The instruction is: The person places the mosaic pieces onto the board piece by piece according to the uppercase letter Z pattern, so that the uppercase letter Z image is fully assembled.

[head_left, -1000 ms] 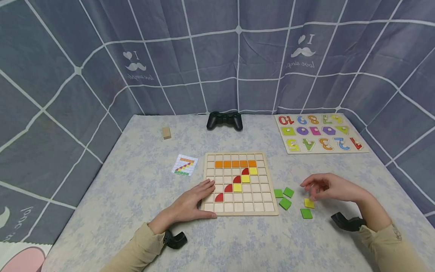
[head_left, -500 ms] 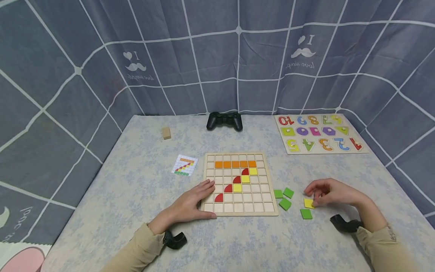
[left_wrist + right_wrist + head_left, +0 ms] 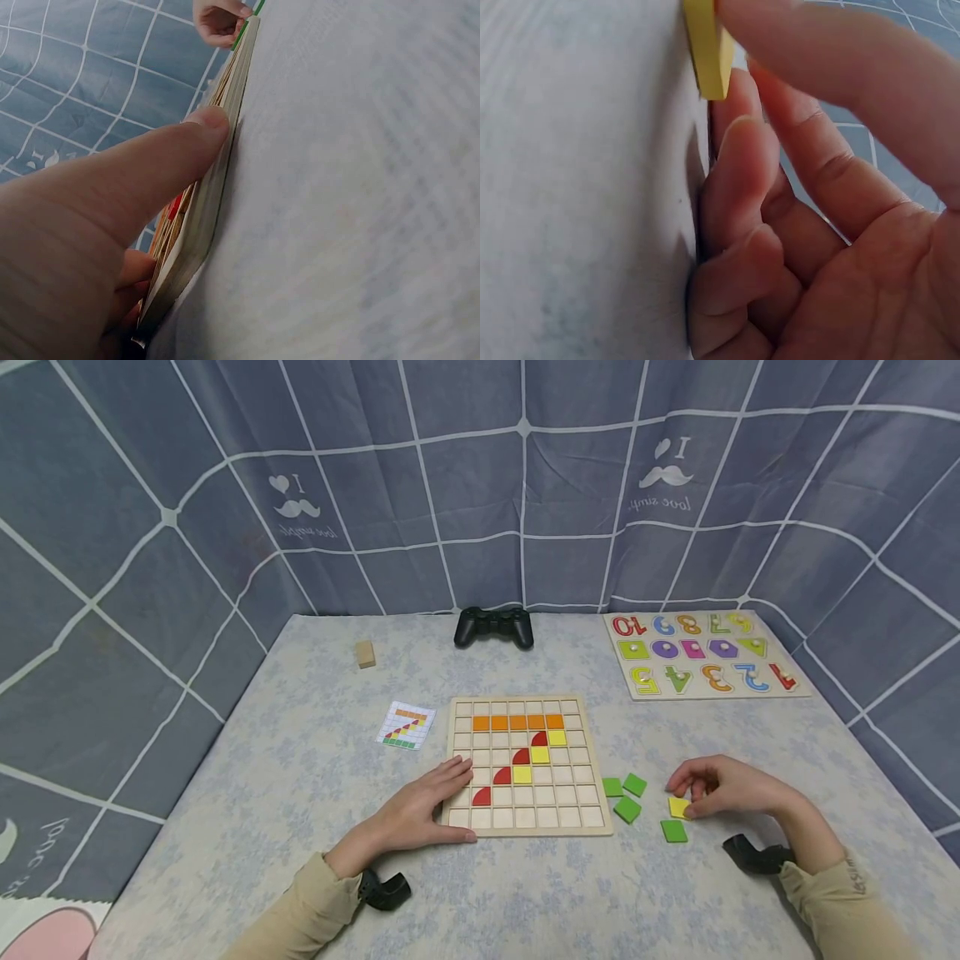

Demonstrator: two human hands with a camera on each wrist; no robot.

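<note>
The right hand (image 3: 729,787) is curling in and pinching a yellow square tile (image 3: 678,807) with thumb and forefinger, to the right of centre on the tabletop (image 3: 525,902). The right wrist view is cutting off the tile's upper part and the thumb's tip, so whether the tile is leaving the surface cannot be told. The left hand (image 3: 420,810) is resting on the near-left corner of a wooden grid board (image 3: 567,817), its long fingers lying close together on the left rim and its thumb spreading away along the near edge; in the left wrist view the thumb is mostly hiding the other fingers. Green tiles (image 3: 627,810) are lying between the board and the right hand, one of them just nearer the tabletop's near edge than the yellow tile. Left of the board a pattern card (image 3: 406,725) is showing print too small to read fully. A game controller (image 3: 494,627) is sitting by the far edge, and a number puzzle (image 3: 697,680) is filling the far-right corner. Compared with a second ago, the right hand is sitting lower, its fingers now meeting the tile; the left hand is keeping its place.
</note>
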